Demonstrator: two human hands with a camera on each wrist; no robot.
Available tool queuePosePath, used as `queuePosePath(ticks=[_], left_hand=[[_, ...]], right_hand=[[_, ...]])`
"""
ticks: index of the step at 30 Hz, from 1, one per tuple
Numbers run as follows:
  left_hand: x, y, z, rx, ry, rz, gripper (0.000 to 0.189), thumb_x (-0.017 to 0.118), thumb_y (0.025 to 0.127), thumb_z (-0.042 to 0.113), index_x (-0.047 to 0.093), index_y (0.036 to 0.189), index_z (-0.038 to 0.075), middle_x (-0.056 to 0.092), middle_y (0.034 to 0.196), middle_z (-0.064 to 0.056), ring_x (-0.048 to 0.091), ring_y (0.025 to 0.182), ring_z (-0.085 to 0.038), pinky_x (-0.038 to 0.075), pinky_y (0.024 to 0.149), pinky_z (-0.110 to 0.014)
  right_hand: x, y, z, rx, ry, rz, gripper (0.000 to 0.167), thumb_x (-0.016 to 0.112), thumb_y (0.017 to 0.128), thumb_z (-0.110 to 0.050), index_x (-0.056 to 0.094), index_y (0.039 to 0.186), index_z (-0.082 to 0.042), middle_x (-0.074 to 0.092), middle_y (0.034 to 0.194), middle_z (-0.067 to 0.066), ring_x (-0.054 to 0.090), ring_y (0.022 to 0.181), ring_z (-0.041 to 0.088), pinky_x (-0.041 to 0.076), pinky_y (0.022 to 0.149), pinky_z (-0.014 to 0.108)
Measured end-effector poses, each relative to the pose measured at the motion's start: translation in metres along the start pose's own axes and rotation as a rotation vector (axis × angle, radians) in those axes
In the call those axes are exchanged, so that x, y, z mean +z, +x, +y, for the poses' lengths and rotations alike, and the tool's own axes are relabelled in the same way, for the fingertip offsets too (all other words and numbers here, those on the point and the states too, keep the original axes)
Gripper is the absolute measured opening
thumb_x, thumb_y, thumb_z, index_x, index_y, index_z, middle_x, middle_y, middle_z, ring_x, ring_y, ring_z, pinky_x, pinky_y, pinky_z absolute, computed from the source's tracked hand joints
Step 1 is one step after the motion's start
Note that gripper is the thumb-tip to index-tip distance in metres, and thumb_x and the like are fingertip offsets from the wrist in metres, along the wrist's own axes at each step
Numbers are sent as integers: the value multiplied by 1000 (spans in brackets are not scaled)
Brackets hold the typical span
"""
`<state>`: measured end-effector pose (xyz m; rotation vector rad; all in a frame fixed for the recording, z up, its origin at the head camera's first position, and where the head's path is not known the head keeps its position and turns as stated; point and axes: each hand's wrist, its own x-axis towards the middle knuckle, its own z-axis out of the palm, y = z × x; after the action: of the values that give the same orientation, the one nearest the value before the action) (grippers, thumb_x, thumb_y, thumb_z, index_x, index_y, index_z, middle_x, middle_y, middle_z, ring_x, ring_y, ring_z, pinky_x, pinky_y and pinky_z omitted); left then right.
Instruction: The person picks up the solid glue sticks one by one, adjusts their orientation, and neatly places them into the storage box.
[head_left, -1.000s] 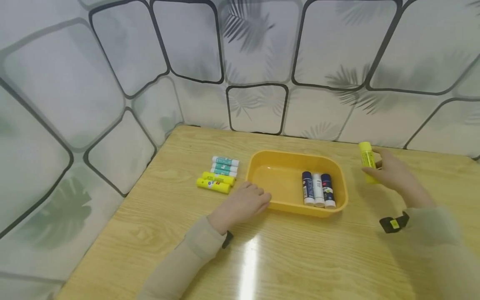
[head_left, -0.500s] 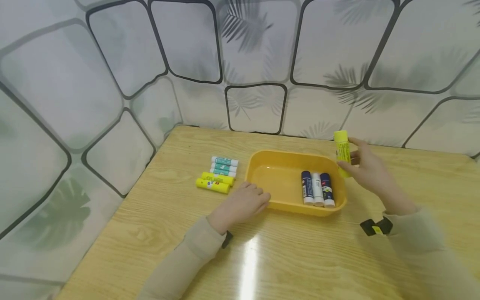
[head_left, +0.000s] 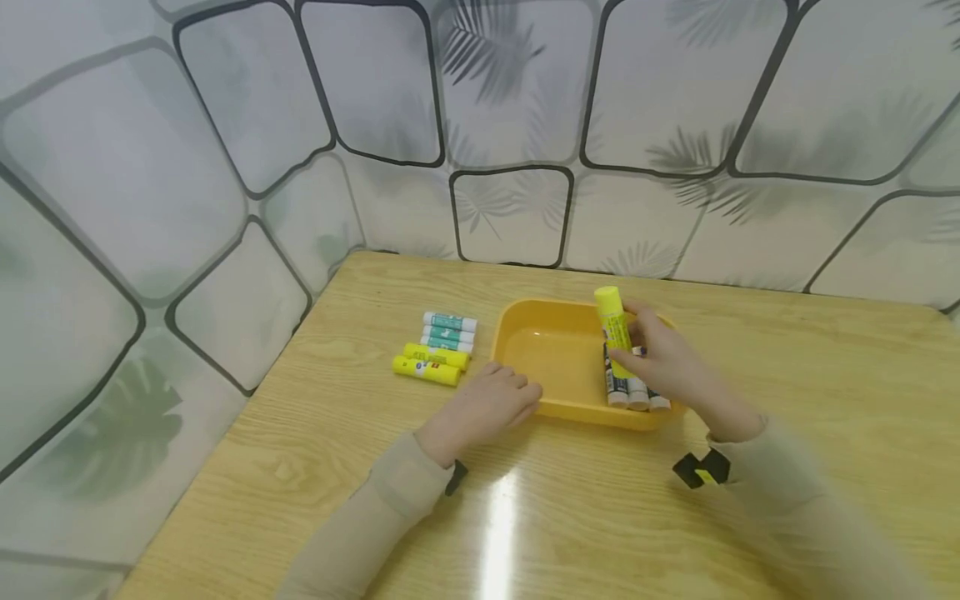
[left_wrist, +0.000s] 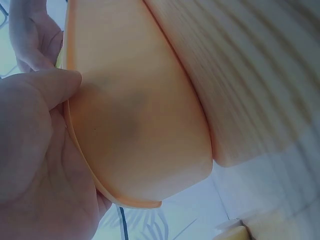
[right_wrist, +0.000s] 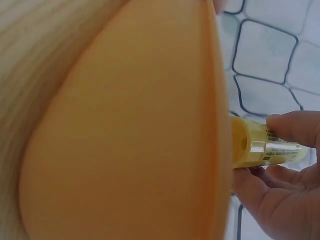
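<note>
My right hand (head_left: pixel 663 354) pinches a yellow glue stick (head_left: pixel 613 325) between thumb and fingers, roughly upright over the right part of an orange plastic tray (head_left: pixel 581 412). Beneath it in the tray lie two dark blue glue sticks (head_left: pixel 617 390) with a white glue stick (head_left: pixel 637 395) between them, partly hidden by the hand. At the tray's near left corner, my left hand (head_left: pixel 483 408) grips the rim. The left wrist view shows its thumb (left_wrist: pixel 62 85) over the rim against the outer wall (left_wrist: pixel 140 115). In the right wrist view, the yellow glue stick's base shows past the rim.
Left of the tray, two yellow glue sticks (head_left: pixel 427 371) lie side by side on the wooden table (head_left: pixel 337 467). Just behind them are several small white-and-green glue sticks (head_left: pixel 448 333). A patterned curtain or wall covering (head_left: pixel 517 217) rises behind the table's far edge.
My right hand has carried the yellow glue stick leftward from beside the tray to above its right part. My left hand stays on the rim.
</note>
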<state>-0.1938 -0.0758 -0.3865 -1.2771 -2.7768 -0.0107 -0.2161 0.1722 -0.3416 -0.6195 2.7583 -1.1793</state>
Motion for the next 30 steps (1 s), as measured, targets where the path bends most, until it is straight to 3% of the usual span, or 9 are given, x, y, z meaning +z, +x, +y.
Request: queuePosePath(ticks=[7, 11, 21, 26, 30], left_hand=[[0, 1, 0, -2, -11, -6, 17, 39, 95, 27, 54, 91, 19, 55, 81, 6, 44, 74, -12, 33, 79, -28], [-1, 1, 1, -7, 5, -8, 19, 38, 95, 28, 55, 93, 18, 56, 83, 5, 46, 76, -12, 33, 80, -28], [-1, 1, 0, -11, 10, -18, 20, 38, 95, 28, 55, 96, 18, 57, 85, 4, 48, 78, -13, 33, 81, -28], [0, 1, 0, -14, 10, -20, 20, 38, 95, 28, 55, 95, 18, 57, 85, 4, 47, 78, -13, 33, 81, -28], [0, 1, 0, -15, 8, -26, 20, 38, 95, 29, 54, 94, 18, 57, 84, 5, 47, 78, -13, 33, 82, -29]], right_hand=[[23, 5, 1, 33, 69, -7, 54, 56, 84, -3, 24, 126, 5, 49, 110, 27, 52, 96, 36, 48, 72, 39], [31, 6, 4, 42, 86, 6, 46, 58, 83, -6, 30, 118, 7, 50, 105, 26, 53, 89, 33, 47, 69, 37], [45, 11, 15, 59, -62, 16, 36, 64, 79, -14, 44, 104, 4, 58, 86, 14, 54, 72, 22, 45, 58, 31], [50, 13, 18, 42, -167, 20, 43, 64, 78, -13, 40, 109, 5, 56, 85, 15, 56, 74, 25, 46, 60, 34], [51, 14, 19, 20, -198, 24, 63, 64, 77, -12, 27, 126, 4, 53, 74, 11, 51, 60, 21, 42, 50, 30]])
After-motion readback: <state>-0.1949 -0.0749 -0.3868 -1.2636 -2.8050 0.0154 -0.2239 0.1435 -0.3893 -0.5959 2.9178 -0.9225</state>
